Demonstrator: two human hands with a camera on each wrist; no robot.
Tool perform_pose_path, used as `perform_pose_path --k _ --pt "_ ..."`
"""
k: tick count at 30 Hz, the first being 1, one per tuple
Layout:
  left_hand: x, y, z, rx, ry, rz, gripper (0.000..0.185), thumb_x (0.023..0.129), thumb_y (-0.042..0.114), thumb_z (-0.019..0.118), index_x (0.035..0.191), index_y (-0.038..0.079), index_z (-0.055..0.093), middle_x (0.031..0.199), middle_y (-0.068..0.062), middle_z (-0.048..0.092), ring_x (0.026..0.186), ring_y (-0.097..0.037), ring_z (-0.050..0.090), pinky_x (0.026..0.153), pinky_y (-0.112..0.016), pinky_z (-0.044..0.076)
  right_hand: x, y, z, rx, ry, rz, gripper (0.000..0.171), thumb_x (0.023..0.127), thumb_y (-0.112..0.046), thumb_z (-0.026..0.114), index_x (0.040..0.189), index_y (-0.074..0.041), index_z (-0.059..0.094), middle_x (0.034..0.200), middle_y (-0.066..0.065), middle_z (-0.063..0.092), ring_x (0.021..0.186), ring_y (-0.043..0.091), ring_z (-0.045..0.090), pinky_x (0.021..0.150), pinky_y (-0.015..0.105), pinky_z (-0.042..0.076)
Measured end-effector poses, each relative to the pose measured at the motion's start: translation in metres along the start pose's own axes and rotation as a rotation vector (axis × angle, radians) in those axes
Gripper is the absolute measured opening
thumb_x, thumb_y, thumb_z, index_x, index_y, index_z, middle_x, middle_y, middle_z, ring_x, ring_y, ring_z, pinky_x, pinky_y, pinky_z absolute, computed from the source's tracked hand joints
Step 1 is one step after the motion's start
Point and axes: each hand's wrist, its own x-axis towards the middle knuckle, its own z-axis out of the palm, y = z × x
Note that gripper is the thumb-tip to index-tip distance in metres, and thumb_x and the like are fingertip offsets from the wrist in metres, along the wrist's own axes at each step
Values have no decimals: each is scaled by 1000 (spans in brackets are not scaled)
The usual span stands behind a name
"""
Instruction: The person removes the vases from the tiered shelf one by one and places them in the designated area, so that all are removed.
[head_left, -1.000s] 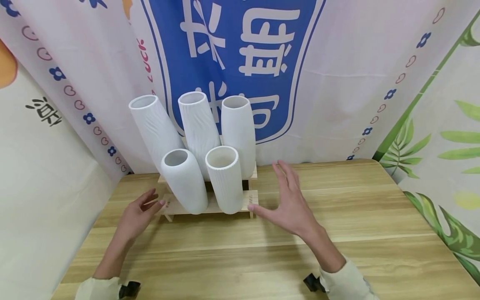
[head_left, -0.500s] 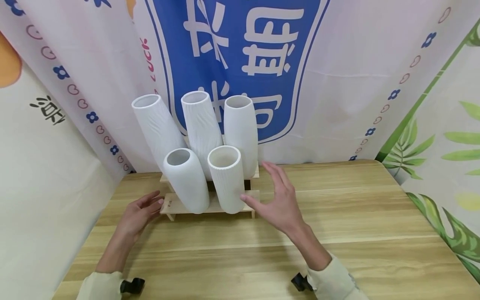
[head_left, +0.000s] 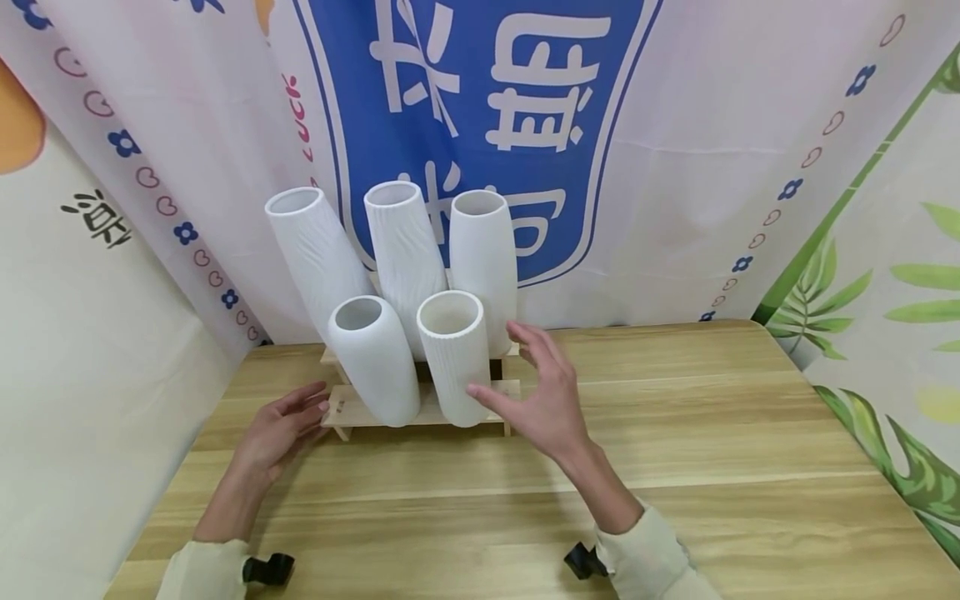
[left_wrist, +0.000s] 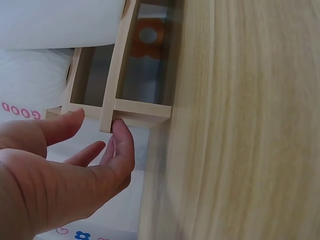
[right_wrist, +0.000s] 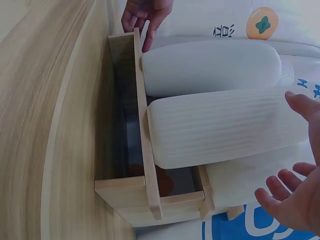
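Note:
My left hand (head_left: pixel 281 432) is at the left end of a two-tier wooden stand (head_left: pixel 348 410), its thumb over the lower shelf's end and its fingers below it. In the left wrist view a fingertip meets the shelf's end (left_wrist: pixel 106 122). My right hand (head_left: pixel 543 400) is spread beside the ribbed white vase (head_left: pixel 459 375) at the front right, thumb in front and fingers behind. A gap shows between its fingers and that vase in the right wrist view. A smooth white vase (head_left: pixel 378 367) stands beside it on the lower shelf.
Along the upper tier stand a left white vase (head_left: pixel 318 250), a middle wavy vase (head_left: pixel 405 250) and a right white vase (head_left: pixel 483 258). The stand is on a wood-grain table (head_left: pixel 675 433), close to a printed curtain (head_left: pixel 660 208) behind.
My right hand has moved left toward the front-right ribbed vase. The left hand has come in closer around the stand's end. The vases stay in place, with a slight shift of view.

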Motion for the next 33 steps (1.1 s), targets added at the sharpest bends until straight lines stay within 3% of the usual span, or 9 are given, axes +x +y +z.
perform_pose_path --k 5,9,13,22,30,33 --pt "3 -2 0 -36 -25 -2 69 110 11 61 169 0 26 163 -24 41 109 2 69 101 -20 61 2 1 10 83 5 30 86 75 -22 101 148 -6 59 146 12 63 134 31 63 112 50 59" --pt "6 -6 -2 -94 -42 -13 69 108 4 61 168 0 27 144 -7 59 110 0 70 101 -21 61 3 1 17 137 23 58 84 75 -19 101 148 -11 61 142 10 66 128 29 67 107 45 62" --pt "10 -11 -5 -156 -66 -20 71 107 3 63 168 2 28 129 8 65 111 -3 71 101 -23 62 3 2 24 176 47 65 82 75 -17 101 147 -13 63 141 9 66 124 28 69 104 44 64" --pt "11 -14 -9 -226 -105 -32 69 107 2 63 168 4 31 123 9 69 110 -7 72 95 -23 64 4 2 37 180 98 60 84 72 -17 102 146 -11 64 140 10 66 122 28 69 101 46 65" --pt "9 -14 -11 -240 -121 -28 59 107 4 63 162 9 45 121 10 70 108 -8 72 92 -22 64 1 2 44 136 92 68 89 73 -20 102 150 -12 60 142 7 63 122 25 67 99 40 66" --pt "10 -15 -12 -236 -122 -31 59 107 5 63 163 9 44 120 10 70 108 -7 72 92 -22 64 0 2 49 101 102 50 93 71 -23 103 151 -12 57 140 8 63 121 24 65 95 38 66"
